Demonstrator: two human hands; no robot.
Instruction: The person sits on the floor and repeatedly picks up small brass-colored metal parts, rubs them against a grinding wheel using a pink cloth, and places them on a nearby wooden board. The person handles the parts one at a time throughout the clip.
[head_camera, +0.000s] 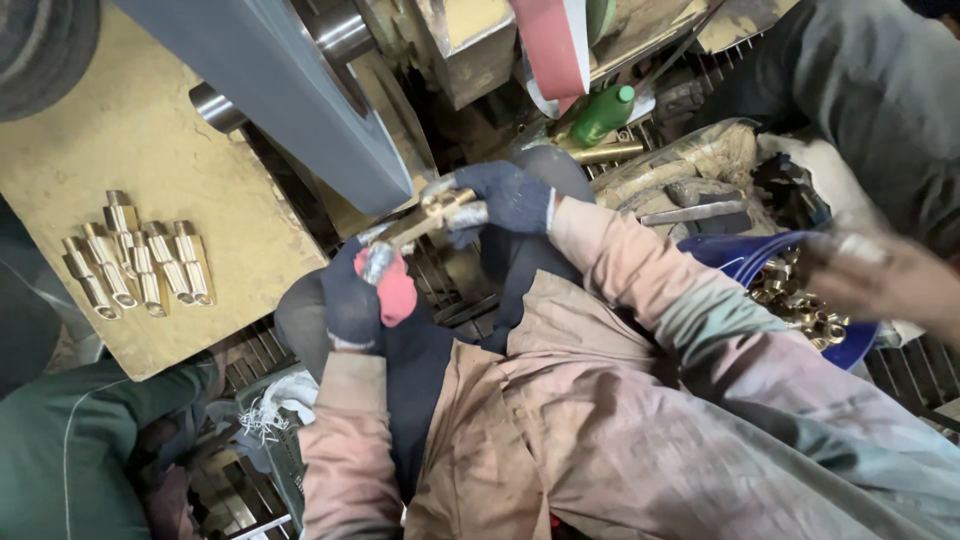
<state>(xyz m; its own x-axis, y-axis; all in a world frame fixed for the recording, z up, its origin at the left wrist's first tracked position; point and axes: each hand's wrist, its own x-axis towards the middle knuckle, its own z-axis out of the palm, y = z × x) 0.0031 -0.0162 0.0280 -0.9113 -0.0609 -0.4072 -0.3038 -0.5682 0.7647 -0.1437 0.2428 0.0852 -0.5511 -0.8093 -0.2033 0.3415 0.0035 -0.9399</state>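
Observation:
Both my gloved hands hold one long brass fitting up against the edge of a big grey wheel. My left hand, in a dark glove with a red patch, grips the fitting's lower, silvery end. My right hand, in a dark blue glove, grips its upper end. My dirty pinkish sleeves run up from the bottom of the view.
Several finished brass fittings lie in a row on a tan board at the left. A blue tub of small brass parts sits at the right, with another person's blurred hand over it. A green bottle and a red belt stand behind. A green sleeve shows at the lower left.

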